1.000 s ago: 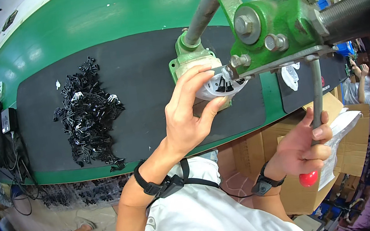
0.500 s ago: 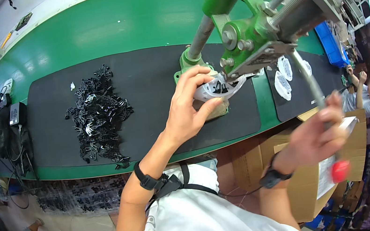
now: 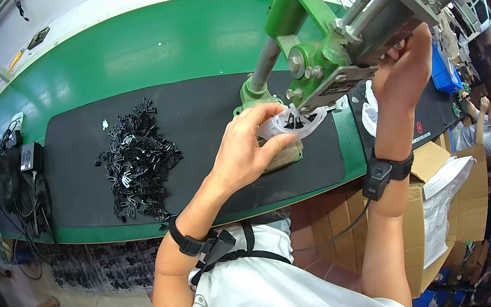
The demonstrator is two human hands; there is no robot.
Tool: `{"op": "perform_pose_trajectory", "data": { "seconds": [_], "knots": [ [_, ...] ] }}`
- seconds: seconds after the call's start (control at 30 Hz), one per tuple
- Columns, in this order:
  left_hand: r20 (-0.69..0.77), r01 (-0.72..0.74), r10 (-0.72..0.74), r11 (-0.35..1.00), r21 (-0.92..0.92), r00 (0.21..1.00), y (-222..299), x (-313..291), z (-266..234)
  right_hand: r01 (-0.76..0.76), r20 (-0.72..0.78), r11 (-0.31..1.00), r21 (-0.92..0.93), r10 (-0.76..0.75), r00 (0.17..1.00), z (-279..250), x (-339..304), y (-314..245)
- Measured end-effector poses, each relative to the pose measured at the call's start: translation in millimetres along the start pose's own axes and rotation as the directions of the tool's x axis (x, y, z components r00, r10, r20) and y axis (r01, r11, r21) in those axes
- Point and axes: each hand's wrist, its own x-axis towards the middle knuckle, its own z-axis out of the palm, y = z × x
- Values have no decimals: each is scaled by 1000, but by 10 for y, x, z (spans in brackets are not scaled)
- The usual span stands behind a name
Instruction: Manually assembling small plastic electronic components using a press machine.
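My left hand grips a translucent white plastic part by its left end, thumb below and fingers above. Several small black clips sit inside that part. It is tilted beneath the head of a green hand press, above the press's base block. My right hand is raised at the right side of the press, close to its metal shaft. The press body covers most of its fingers, so what they hold cannot be made out.
A heap of small black clips lies on the black mat to the left. More white parts rest at the right. An open cardboard box, a blue bin and a black power adapter stand around; another person sits far right.
My right hand has gone up and away from beside the red-knobbed lever at lower right to the side of the press. The left hand still holds the white part under the press.
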Motion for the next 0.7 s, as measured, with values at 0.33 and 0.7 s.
{"op": "perform_pose_trajectory", "data": {
  "seconds": [0.33,0.7],
  "knots": [
    [114,-53,30,978,202,993,52,116,-112,82,112,996,-19,-79,991,33,-9,45],
    [166,141,-129,988,-62,978,150,45,-114,128,173,992,-3,-126,977,13,7,71]
  ]
}}
